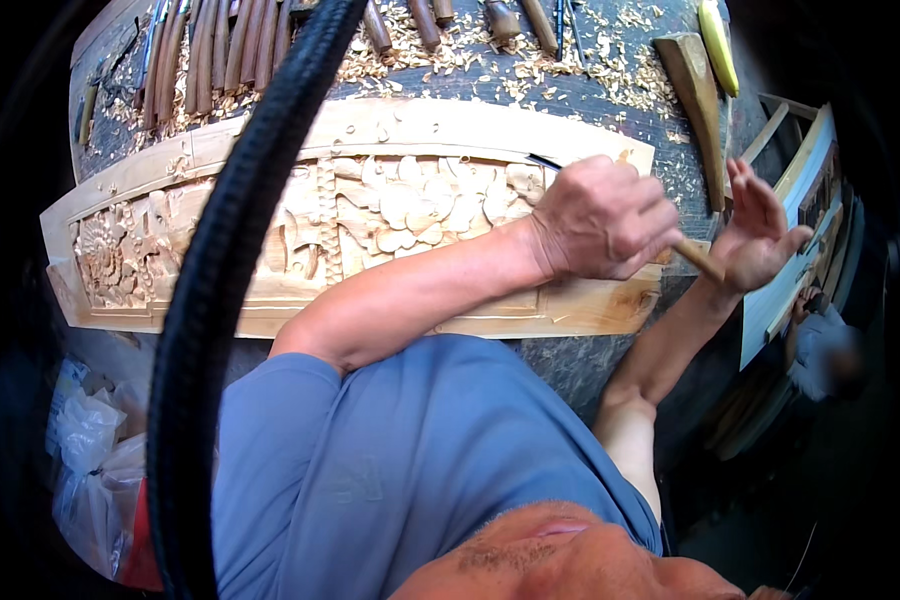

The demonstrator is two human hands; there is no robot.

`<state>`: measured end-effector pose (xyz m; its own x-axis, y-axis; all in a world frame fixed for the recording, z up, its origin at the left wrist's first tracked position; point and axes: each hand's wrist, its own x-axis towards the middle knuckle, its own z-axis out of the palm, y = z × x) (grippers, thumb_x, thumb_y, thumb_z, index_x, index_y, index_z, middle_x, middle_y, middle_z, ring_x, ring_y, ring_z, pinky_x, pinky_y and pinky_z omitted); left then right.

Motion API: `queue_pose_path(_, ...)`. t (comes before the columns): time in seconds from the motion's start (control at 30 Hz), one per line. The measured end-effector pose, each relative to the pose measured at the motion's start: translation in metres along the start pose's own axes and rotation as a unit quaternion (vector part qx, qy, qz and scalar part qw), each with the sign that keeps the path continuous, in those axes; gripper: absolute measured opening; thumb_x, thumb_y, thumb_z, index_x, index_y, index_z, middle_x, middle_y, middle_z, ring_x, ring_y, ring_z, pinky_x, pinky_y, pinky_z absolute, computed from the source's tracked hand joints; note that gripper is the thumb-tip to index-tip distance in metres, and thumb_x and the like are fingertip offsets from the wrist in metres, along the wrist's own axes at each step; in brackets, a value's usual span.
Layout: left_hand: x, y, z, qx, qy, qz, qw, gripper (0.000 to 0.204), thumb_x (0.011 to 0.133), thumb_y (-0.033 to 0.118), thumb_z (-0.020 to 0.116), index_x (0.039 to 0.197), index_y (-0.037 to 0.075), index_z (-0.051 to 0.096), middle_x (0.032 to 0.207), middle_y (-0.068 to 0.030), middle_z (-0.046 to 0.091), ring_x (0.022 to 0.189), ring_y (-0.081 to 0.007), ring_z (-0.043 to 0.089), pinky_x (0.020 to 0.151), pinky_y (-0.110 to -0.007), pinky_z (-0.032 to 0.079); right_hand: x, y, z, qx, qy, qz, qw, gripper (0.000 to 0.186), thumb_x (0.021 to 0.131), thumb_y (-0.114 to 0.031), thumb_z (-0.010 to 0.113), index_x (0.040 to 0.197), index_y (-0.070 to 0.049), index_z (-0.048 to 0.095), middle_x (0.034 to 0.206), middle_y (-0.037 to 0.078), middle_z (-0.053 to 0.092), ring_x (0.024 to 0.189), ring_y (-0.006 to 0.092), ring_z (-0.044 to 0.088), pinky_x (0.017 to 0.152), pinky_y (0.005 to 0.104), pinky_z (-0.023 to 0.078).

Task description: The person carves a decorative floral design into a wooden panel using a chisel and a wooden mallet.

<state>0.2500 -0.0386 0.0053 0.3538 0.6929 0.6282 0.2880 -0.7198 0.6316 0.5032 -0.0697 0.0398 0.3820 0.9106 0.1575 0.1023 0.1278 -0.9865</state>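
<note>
My left hand (610, 215) is wrapped round a wood-carving chisel, whose wooden handle (700, 258) sticks out toward the right. Its thin dark blade (543, 161) points up and left, over the right end of a carved wooden panel (400, 120). Just beyond the handle's butt, my right hand (755, 240) is open, palm toward the chisel and fingers raised. Whether the palm touches the handle I cannot tell. Flowers and leaves stand out in relief on the pale panel, framed by a smooth border. My left forearm hides part of its lower middle.
Several wooden-handled tools (215, 55) lie in a row at the far left, amid wood shavings (620, 70). A wooden mallet (692, 105) and a yellow, banana-like object (718, 48) lie far right. Plastic bags (90, 440) stand lower left. Another person (820, 345) is at the right.
</note>
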Motion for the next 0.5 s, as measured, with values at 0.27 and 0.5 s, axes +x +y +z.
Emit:
queue_pose_path(0.27, -0.017, 0.005, 0.011, -0.029, -0.015, 0.151, 0.988, 0.033, 0.093, 0.036, 0.069, 0.073, 0.014, 0.055, 0.069, 0.0016, 0.048, 0.06, -0.0135, 0.052, 0.052, -0.029, 0.04, -0.113, 0.031, 0.015, -0.056, 0.271, 0.108, 0.955, 0.036, 0.11, -0.022, 0.05, 0.105, 0.007, 0.07, 0.102, 0.018, 0.075, 0.094, 0.0229, 0.073, 0.092, 0.0352, 0.059)
queue_pose_path(0.5, -0.024, 0.031, 0.014, -0.078, 0.012, 0.257, 0.963, 0.033, 0.092, 0.04, 0.067, 0.078, 0.013, 0.057, 0.07, 0.0015, 0.046, 0.062, -0.0122, 0.053, 0.052, -0.029, 0.04, -0.112, 0.007, 0.062, -0.403, 0.11, 0.117, 0.901, 0.024, 0.102, -0.019, 0.066, 0.114, 0.001, 0.073, 0.093, 0.013, 0.076, 0.083, 0.0146, 0.068, 0.077, 0.0321, 0.054)
